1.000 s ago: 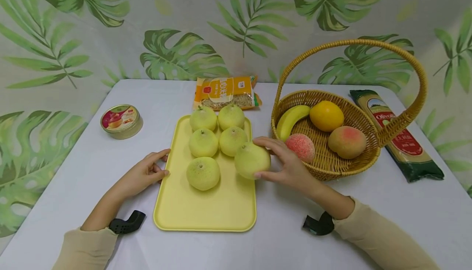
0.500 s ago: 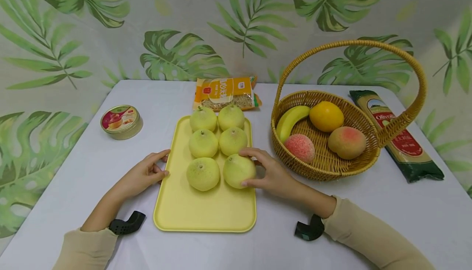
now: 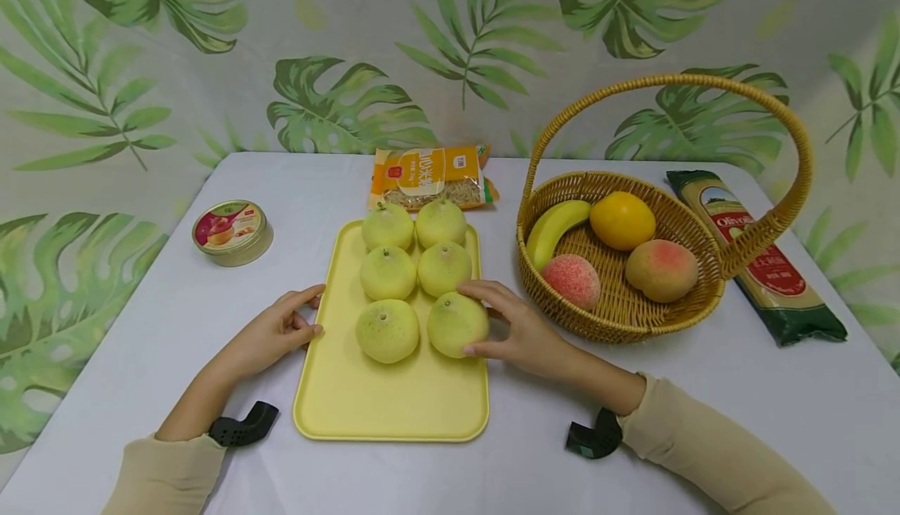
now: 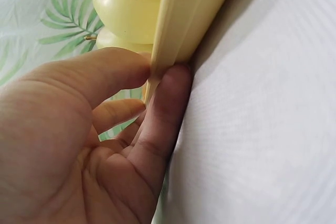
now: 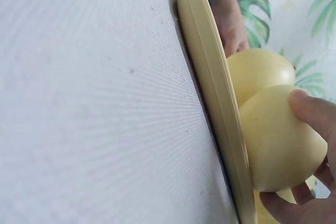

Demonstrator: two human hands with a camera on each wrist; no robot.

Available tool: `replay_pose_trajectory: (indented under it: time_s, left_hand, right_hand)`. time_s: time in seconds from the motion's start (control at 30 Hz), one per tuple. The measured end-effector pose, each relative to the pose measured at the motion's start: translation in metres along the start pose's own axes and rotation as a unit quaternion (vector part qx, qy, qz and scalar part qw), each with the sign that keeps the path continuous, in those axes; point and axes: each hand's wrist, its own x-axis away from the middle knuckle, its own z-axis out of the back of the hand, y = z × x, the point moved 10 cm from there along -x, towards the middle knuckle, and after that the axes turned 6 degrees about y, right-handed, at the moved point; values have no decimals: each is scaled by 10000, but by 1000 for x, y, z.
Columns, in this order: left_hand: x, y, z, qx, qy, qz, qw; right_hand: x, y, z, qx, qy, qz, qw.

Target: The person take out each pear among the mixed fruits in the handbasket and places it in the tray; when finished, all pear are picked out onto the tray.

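Note:
A yellow tray [image 3: 391, 409] lies on the table, bearing several round, pale yellow-green fruits with short stems, set in two columns. My left hand [image 3: 270, 335] pinches the tray's left rim, the thumb and fingertips at the edge in the left wrist view. With thumb and fingers, my right hand [image 3: 523, 331] holds the nearest fruit of the right column [image 3: 455, 327] from its right side. That fruit sits on the tray beside the nearest left fruit [image 3: 387, 331]; in the right wrist view my thumb and fingertips touch its skin.
Right of the tray stands a wicker basket [image 3: 622, 333] with a tall handle, holding a banana [image 3: 555, 232], an orange-yellow fruit [image 3: 623, 221] and two peaches. A pasta packet [image 3: 762, 265] lies beyond it. An orange packet [image 3: 430, 177] lies behind the tray, and a round tin [image 3: 233, 233] at left.
My right hand has moved left and slightly toward me, bringing its fruit down onto the tray, where it stays almost still over the last half second. The left hand has not moved.

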Motion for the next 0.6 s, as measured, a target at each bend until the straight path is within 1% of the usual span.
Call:
replay_pose_trajectory:
  time_s: [0.07,0.23,0.37,0.5,0.57,0.6]
  left_hand:
    - [0,0,0,3,-3,1,10000]
    - [-1,0,0,6,3,-6,10000]
    - [-1,-1,1,-16,14,6,10000]
    - [0,0,2,-90,8,25,10000]
    - [0,1,2,-159,-5,24,9999]
    - [0,2,1,-204,-19,17,9998]
  right_hand:
    - [0,1,0,-60,11,41,10000]
    - [1,4,-5,-488,-5,135,9987]
    - [0,5,-10,-666,-27,40,9978]
    - [-1,6,-13,-591,-71,-149,9981]
    - [0,4,-12,-424,-105,-189,9989]
    - [0,6,-11,-286,-130,-174,9994]
